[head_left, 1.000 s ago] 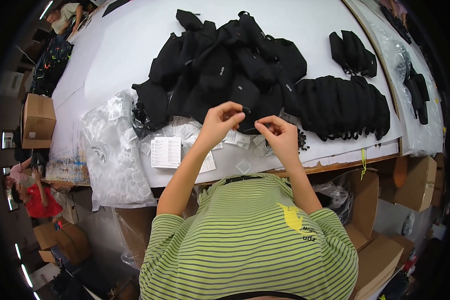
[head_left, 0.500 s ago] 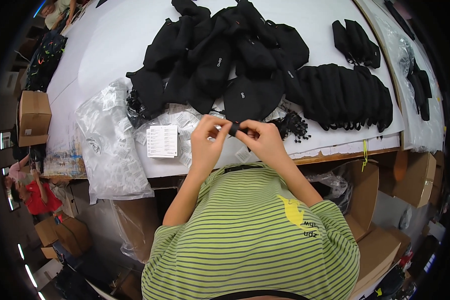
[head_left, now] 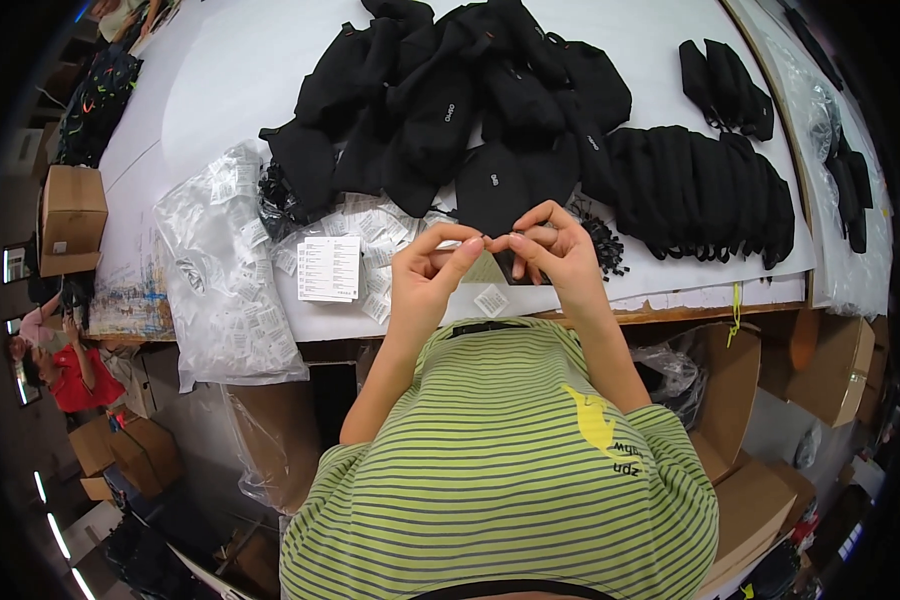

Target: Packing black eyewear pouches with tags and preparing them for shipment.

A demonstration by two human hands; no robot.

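Note:
My left hand and my right hand meet fingertip to fingertip over the table's front edge. Between them they pinch a small pale tag; what else they grip is too small to tell. Just beyond the fingers lies a black pouch at the front of a loose pile of black pouches. A small white packet lies on the white table below my hands.
Folded black pouches stand in a row at the right. A bunch of black fasteners, white cards and a clear bag of small packets lie nearby. Cardboard boxes stand under the table; a person in red sits left.
My hands have drawn back from the black pouch toward my chest and come together, fingertips now pinching the small tag.

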